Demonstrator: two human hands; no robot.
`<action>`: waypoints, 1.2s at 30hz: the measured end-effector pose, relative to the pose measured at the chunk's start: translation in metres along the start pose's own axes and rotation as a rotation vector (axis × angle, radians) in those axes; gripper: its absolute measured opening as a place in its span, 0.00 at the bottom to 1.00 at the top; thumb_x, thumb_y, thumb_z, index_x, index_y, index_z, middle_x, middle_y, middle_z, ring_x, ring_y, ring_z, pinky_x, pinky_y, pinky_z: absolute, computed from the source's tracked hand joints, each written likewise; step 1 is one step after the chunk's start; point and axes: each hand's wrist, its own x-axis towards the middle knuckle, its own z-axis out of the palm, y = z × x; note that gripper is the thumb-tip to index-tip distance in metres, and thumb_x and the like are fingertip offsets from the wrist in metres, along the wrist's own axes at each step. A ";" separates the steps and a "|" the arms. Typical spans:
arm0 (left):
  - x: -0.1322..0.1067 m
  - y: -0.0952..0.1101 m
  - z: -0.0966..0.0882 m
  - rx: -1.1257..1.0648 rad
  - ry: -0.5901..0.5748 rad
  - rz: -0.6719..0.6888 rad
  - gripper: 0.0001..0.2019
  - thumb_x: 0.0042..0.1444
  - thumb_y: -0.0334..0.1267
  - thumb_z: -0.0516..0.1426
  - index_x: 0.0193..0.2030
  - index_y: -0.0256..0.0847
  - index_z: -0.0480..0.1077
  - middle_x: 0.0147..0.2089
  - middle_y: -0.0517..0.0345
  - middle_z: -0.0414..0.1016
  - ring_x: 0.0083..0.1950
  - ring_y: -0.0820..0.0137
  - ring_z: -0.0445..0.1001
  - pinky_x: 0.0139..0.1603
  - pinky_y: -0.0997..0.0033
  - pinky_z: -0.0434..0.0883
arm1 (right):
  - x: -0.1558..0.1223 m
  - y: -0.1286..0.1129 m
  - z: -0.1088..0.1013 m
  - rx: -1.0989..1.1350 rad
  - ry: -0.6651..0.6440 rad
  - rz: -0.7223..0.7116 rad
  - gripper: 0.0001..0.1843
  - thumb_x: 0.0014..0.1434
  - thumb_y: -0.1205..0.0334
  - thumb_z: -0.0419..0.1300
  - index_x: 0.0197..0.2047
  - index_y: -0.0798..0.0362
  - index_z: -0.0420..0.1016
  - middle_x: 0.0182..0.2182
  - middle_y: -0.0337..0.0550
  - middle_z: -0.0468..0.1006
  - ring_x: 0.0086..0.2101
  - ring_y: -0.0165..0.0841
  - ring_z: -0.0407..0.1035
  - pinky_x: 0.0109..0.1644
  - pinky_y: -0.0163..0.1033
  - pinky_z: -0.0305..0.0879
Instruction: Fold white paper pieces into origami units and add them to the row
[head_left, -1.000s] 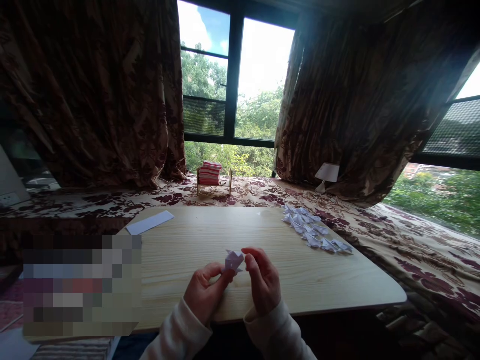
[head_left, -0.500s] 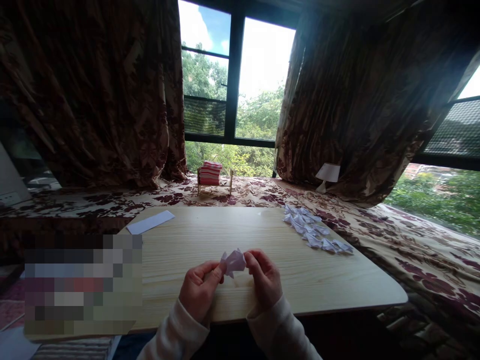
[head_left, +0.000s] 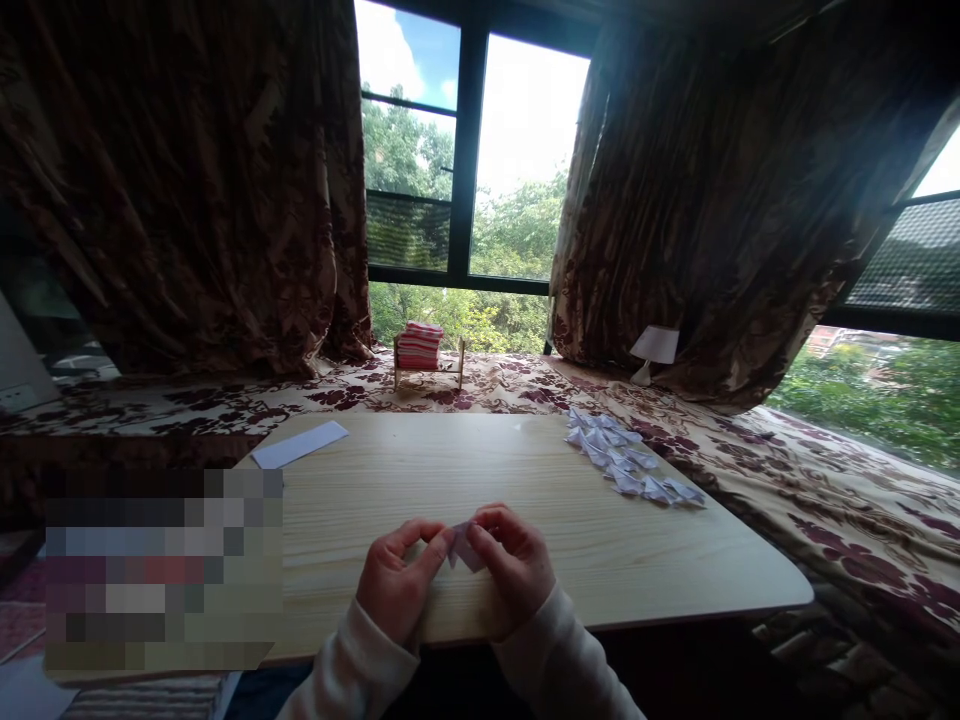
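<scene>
A small piece of folded white paper (head_left: 466,549) is pinched between both hands, above the near part of the table. My left hand (head_left: 399,572) grips its left side between thumb and fingers. On its right side, my right hand (head_left: 516,562) pinches it and hides part of it. The exact folded shape cannot be made out. Several folded white paper pieces (head_left: 621,462) lie in a cluster at the right edge of the table.
The pale wooden table (head_left: 420,460) has a rounded right corner. A white paper strip (head_left: 300,444) rests at its far left. Behind it, a small rack holds red-striped cloths (head_left: 418,346), and a small lamp (head_left: 655,346) stands on floral fabric. A blurred-out patch covers the left.
My right hand has moved in to the left and now covers more of the folded paper, which sits slightly lower. My left hand has barely moved.
</scene>
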 end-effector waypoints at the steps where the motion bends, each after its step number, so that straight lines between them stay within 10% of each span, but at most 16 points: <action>1: 0.000 -0.001 0.000 -0.006 0.010 -0.004 0.09 0.51 0.41 0.56 0.30 0.38 0.74 0.29 0.57 0.75 0.35 0.67 0.72 0.39 0.72 0.66 | 0.000 0.001 0.000 0.022 -0.006 0.034 0.06 0.48 0.61 0.61 0.25 0.55 0.72 0.24 0.39 0.70 0.25 0.29 0.63 0.27 0.34 0.59; 22: -0.004 0.006 -0.002 -0.022 0.009 -0.039 0.13 0.50 0.40 0.55 0.18 0.38 0.63 0.19 0.64 0.64 0.25 0.73 0.62 0.29 0.75 0.62 | -0.003 -0.004 0.004 -0.134 -0.146 0.036 0.10 0.50 0.60 0.59 0.21 0.55 0.70 0.18 0.36 0.66 0.23 0.28 0.59 0.28 0.34 0.56; 36: 0.000 0.007 0.001 0.020 -0.051 -0.019 0.11 0.51 0.42 0.56 0.24 0.37 0.71 0.25 0.59 0.72 0.32 0.68 0.69 0.38 0.72 0.64 | 0.003 0.008 -0.001 0.081 0.055 0.175 0.18 0.49 0.48 0.61 0.27 0.58 0.76 0.19 0.41 0.74 0.21 0.30 0.65 0.24 0.33 0.61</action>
